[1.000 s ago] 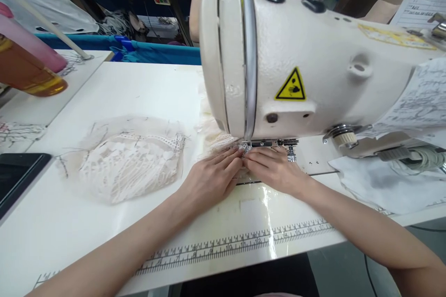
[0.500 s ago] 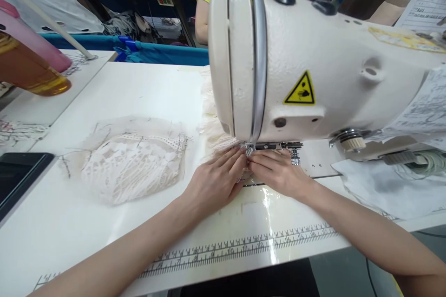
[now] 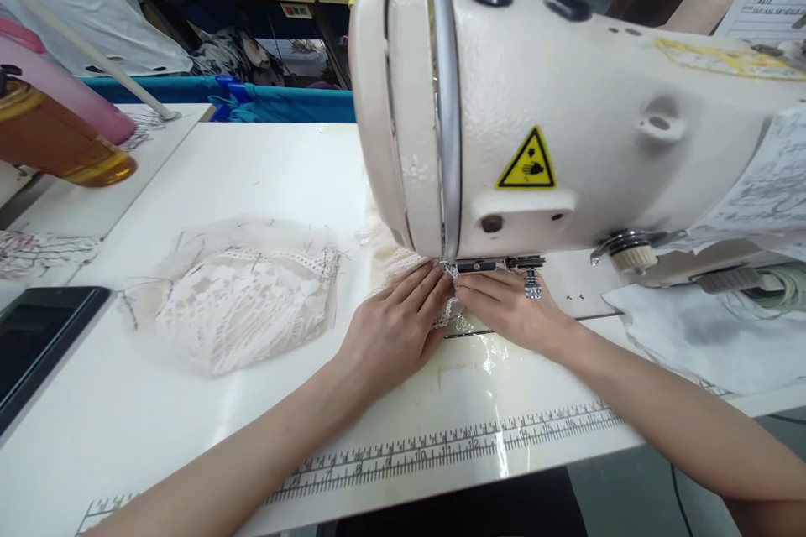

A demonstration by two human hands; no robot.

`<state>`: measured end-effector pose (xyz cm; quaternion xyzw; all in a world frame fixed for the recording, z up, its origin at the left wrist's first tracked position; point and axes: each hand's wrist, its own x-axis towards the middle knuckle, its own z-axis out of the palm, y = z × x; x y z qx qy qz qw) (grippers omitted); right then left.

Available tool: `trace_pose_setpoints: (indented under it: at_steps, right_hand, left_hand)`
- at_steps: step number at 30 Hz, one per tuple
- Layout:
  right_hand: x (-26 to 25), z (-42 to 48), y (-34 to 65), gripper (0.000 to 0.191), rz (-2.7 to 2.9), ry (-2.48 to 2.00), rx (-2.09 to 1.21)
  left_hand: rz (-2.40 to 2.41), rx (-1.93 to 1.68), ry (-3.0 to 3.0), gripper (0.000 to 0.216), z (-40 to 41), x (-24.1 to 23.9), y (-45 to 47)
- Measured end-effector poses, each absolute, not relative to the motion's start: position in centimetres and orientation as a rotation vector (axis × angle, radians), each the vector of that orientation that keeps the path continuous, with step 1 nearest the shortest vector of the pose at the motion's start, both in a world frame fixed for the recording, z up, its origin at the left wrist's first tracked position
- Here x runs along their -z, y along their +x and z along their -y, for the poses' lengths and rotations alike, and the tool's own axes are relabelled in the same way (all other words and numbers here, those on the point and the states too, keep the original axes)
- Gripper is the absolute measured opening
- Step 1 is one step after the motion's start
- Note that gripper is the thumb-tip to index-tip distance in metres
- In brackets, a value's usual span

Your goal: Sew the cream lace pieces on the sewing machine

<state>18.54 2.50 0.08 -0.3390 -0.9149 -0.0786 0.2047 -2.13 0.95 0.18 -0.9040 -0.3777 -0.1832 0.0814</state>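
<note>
Cream lace fabric [image 3: 448,315] lies under the needle area of a white sewing machine [image 3: 567,117], with more of it bunched to the left behind my fingers. My left hand [image 3: 395,315] presses down on this lace, its fingers together and closed on the cloth, the thumb mostly hidden. Close beside it, my right hand [image 3: 513,310] grips the lace edge just in front of the presser foot [image 3: 477,266]; its fingertips are partly covered. Both hands nearly meet at the foot. A second lace piece [image 3: 245,306] with loose threads rests on the table to the left.
A phone [image 3: 44,344] lies at the left, below an amber bottle [image 3: 63,138] and a pink bottle [image 3: 88,92]. A ruler strip [image 3: 434,457] runs along the table's front edge. White cloth [image 3: 698,340] lies at the right. Across the blue divider [image 3: 295,101] are other people.
The whole view has shifted slightly, with the machine appearing farther left. Both hands stay at the presser foot on the lace; a little more lace shows between them.
</note>
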Motion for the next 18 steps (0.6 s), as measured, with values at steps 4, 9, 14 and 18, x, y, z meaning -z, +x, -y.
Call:
trace_pose_setpoints:
  at_steps: [4,9,14,18]
  right_hand:
    - [0.1,-2.3,18.5,0.023,2.527,-0.988,0.260]
    - [0.2,-2.7,18.8,0.023,2.463,-0.995,0.445]
    - [-0.8,-3.1,19.0,0.019,2.518,-0.939,0.557]
    - [-0.7,-3.2,19.1,0.020,2.485,-0.982,0.501]
  left_hand:
    - [1.122,0.533,-2.665,0.040,-0.9,-0.2,-1.8]
    - [1.134,0.519,-2.646,0.038,-0.8,-0.5,-1.5]
    - [1.174,0.527,-2.686,0.038,-0.7,-0.7,-1.4]
    - [1.175,0.530,-2.700,0.039,-0.8,-0.4,-1.4]
